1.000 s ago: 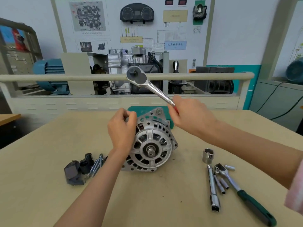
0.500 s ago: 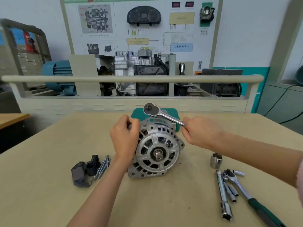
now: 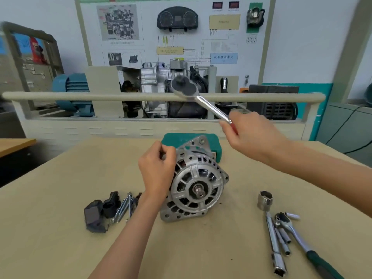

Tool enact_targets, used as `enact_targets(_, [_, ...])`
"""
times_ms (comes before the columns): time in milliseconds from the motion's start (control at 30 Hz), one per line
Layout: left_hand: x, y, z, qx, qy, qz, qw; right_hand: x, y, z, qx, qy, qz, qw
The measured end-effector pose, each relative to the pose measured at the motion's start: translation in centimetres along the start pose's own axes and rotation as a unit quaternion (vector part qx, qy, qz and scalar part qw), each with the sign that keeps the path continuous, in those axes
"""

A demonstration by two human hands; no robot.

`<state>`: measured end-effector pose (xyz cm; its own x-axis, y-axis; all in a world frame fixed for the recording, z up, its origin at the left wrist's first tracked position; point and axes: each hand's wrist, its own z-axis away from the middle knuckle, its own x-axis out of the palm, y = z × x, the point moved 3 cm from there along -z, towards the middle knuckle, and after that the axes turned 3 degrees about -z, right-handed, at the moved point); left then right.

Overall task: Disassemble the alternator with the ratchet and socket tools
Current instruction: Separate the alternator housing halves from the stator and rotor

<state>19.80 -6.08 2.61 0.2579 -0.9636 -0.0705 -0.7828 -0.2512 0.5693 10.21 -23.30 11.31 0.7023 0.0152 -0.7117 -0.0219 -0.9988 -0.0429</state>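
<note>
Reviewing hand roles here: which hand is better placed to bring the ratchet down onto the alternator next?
Right. The right hand already grips the ratchet, raised above the alternator; the left hand is occupied steadying the housing's edge.

Silver alternator (image 3: 196,185) stands on edge, shaft facing the camera; chrome ratchet (image 3: 198,98) raised above it.

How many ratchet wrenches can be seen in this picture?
2. One ratchet is raised above the alternator in the right hand; the green-handled ratchet lies on the table at right.

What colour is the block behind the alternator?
Teal green; the block shows in the head view, behind the alternator.
</note>
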Motion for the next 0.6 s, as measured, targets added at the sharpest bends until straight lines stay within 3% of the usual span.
enact_targets(33, [-0.1,-0.3,0.0,-0.005,0.005,0.004,1.000,-0.1,-0.4,0.4,-0.003,0.032,-0.042,0.999])
enact_targets(67, [-0.3,-0.5,0.1,-0.009,0.005,0.007,1.000,0.5,-0.6,1.4,0.009,0.004,-0.059,0.998])
enact_targets(133, [-0.4,-0.5,0.1,-0.020,0.008,0.016,1.000,2.3,-0.5,3.3,0.021,-0.167,0.035,0.985])
enact_targets(200, [-0.3,-0.2,0.1,-0.016,0.006,0.023,1.000,1.7,0.4,2.0,0.003,-0.239,0.106,0.965])
enact_targets(233, [0.0,-0.1,0.2,-0.013,0.007,0.022,1.000,0.6,0.6,0.6,-0.009,-0.221,0.090,0.971])
enact_targets(333, [0.2,-0.6,0.2,-0.009,0.004,0.031,0.999,-1.4,0.3,-1.2,-0.033,0.015,-0.082,0.996])
enact_targets(367, [0.1,-0.7,0.2,-0.006,0.006,0.037,0.999,-1.2,0.2,-0.2,-0.020,0.046,-0.127,0.991])
enact_targets(400, [0.0,-0.6,0.3,-0.002,0.008,0.040,0.999,-0.4,0.1,0.9,0.000,0.011,-0.126,0.992])
enact_targets(467, [-0.1,-0.4,0.2,-0.013,0.015,0.040,0.999,2.2,0.5,2.8,0.020,-0.179,0.010,0.984])
enact_targets(500, [-0.1,-0.3,0.3,-0.012,0.015,0.042,0.999,2.5,1.1,2.5,0.014,-0.226,0.061,0.972])
enact_targets(567, [0.2,-0.1,0.5,-0.006,0.016,0.041,0.999,0.8,1.4,0.0,-0.011,-0.217,0.064,0.974])
enact_targets(600, [0.0,-0.2,0.2,0.001,0.014,0.035,0.999,0.2,1.1,-1.2,-0.015,-0.146,-0.003,0.989])
